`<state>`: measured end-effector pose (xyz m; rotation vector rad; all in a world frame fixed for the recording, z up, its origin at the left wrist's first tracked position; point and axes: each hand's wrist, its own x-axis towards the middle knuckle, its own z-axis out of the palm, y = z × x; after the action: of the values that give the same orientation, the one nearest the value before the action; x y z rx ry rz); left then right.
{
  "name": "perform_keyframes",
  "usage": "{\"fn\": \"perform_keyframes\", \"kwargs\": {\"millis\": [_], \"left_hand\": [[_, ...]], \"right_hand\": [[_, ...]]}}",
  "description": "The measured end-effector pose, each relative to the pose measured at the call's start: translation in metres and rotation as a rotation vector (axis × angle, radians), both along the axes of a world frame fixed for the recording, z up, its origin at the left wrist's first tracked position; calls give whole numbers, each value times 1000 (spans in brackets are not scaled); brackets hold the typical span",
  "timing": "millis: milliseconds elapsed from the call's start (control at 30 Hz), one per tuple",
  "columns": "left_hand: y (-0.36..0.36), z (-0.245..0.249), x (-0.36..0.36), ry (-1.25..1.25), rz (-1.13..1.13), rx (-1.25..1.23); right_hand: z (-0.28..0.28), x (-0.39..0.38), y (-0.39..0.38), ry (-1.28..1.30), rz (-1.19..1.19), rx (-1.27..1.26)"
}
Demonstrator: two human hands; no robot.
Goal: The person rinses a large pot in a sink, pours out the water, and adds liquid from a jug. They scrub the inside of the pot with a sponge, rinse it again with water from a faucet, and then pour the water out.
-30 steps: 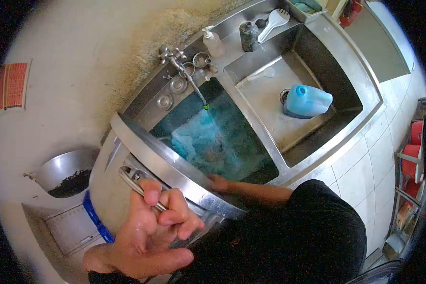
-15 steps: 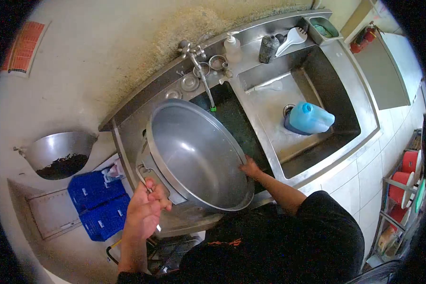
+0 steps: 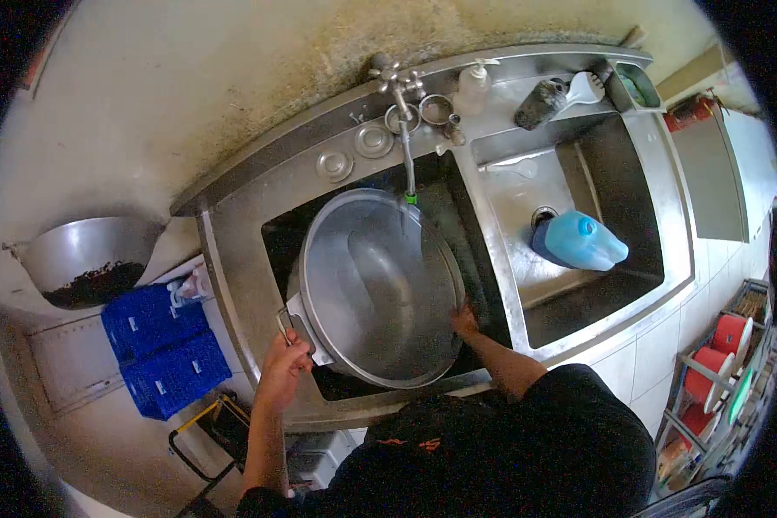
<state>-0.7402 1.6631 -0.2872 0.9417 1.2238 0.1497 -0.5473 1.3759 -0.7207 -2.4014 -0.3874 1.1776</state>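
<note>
A large round metal pot [image 3: 375, 302] sits tilted slightly in the left basin, its wide mouth facing up. My left hand [image 3: 283, 369] is closed around the loop handle [image 3: 295, 332] on the pot's left side. At the opposite side, my right hand [image 3: 465, 321] grips the pot near its rim; some of those fingers are hidden behind the wall. Above the pot's far edge hangs the faucet [image 3: 407, 155] with a green tip. Whether water runs from it I cannot make out clearly.
In the right basin [image 3: 596, 306] lies a light blue jug [image 3: 583, 240]. Small metal lids [image 3: 374, 139], a pump bottle [image 3: 473, 86] and a dark bottle [image 3: 540, 104] line the back ledge. Blue crates [image 3: 160, 345] and a metal bowl [image 3: 91, 255] stand left of the sink.
The pot has gone down into the left basin and levelled out, its mouth now beneath the faucet tip. Both hands have moved with it, keeping their hold. The head view has shifted.
</note>
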Motion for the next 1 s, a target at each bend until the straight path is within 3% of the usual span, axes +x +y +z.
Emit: {"fn": "perform_keyframes", "kwargs": {"millis": [133,267,400,467,533,567,667,767,867,1000], "left_hand": [[20,-24,-30,-86,52,32],[23,-24,-26,59,44,63],[30,-35,-31,136,85,95],[35,-46,-41,161,98,121],[40,-63,-55,169,65,171],[43,-70,-56,191,61,197],[55,-79,-53,305,45,280],[62,-86,-51,458,16,339],[75,-138,-78,500,1,343],[71,-150,-87,452,22,320]], "right_hand": [[-36,-7,-15,-65,31,-28],[-9,69,29,45,277,-76],[119,139,163,24,143,458],[111,158,218,-58,-89,771],[97,179,258,161,-70,803],[95,181,270,271,-62,821],[134,160,290,213,68,621],[145,141,291,222,18,866],[140,128,289,2,-176,953],[146,123,301,-149,-168,938]]}}
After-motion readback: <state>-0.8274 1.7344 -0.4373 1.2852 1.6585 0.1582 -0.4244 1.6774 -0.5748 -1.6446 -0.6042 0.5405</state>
